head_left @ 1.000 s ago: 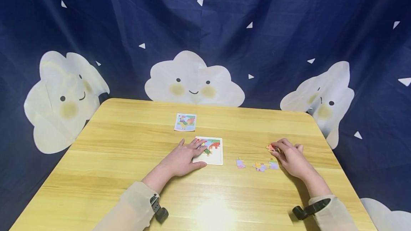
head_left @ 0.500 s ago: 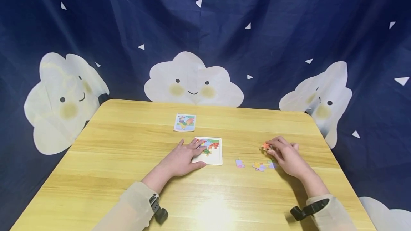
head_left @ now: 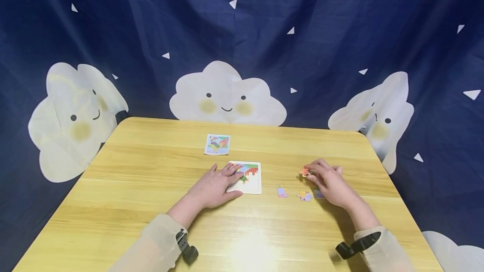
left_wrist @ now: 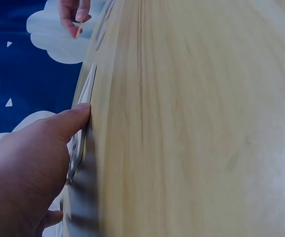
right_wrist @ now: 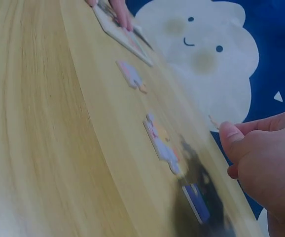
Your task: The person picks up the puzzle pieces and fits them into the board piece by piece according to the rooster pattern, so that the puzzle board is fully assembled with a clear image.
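**Orange piece lifted at the right, board held flat at centre**

The right hand (head_left: 328, 181) pinches an orange puzzle piece (head_left: 304, 172) at its fingertips, raised just above the wooden table (head_left: 151, 205), right of the puzzle board (head_left: 249, 181). The left hand (head_left: 213, 188) lies flat with straight fingers on the board's left edge. Three loose pieces (head_left: 302, 195) lie in a row between board and right hand, partly under it. A picture card (head_left: 217, 144) sits farther back. The right wrist view shows the loose pieces (right_wrist: 164, 143) close up and only the held piece's thin edge. The left wrist view shows the thumb (left_wrist: 71, 121) against the board's rim.
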Action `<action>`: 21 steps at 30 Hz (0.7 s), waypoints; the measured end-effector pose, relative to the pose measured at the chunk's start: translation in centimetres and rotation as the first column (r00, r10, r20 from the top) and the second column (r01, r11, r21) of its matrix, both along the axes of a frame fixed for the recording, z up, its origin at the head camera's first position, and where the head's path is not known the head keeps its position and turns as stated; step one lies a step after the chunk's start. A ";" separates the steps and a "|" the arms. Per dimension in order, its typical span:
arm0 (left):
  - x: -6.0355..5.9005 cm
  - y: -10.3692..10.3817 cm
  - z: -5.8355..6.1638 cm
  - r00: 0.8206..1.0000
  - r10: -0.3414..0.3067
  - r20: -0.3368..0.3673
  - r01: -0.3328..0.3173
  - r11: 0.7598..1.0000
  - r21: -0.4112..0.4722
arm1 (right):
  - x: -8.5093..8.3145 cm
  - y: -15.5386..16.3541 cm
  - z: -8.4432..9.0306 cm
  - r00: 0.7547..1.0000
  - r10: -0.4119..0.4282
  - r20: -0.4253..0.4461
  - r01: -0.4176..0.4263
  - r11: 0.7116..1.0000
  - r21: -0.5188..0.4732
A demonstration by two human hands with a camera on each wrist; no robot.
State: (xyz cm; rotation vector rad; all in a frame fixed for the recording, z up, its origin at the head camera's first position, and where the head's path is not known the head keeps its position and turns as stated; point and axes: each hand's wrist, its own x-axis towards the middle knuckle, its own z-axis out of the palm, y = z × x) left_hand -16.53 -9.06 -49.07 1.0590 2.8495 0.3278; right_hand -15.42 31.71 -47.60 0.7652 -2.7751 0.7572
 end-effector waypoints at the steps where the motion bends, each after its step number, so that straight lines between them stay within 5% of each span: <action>1: 0.0 0.0 0.0 1.000 -0.001 0.000 0.001 1.000 -0.001 | 0.0 -0.2 0.0 1.000 0.002 0.007 -0.002 1.000 0.001; 21: -0.1 1.3 -0.5 0.999 0.032 -0.012 -0.032 0.999 -0.005 | -0.8 -5.0 -0.6 0.993 0.076 0.086 -0.075 0.997 -0.012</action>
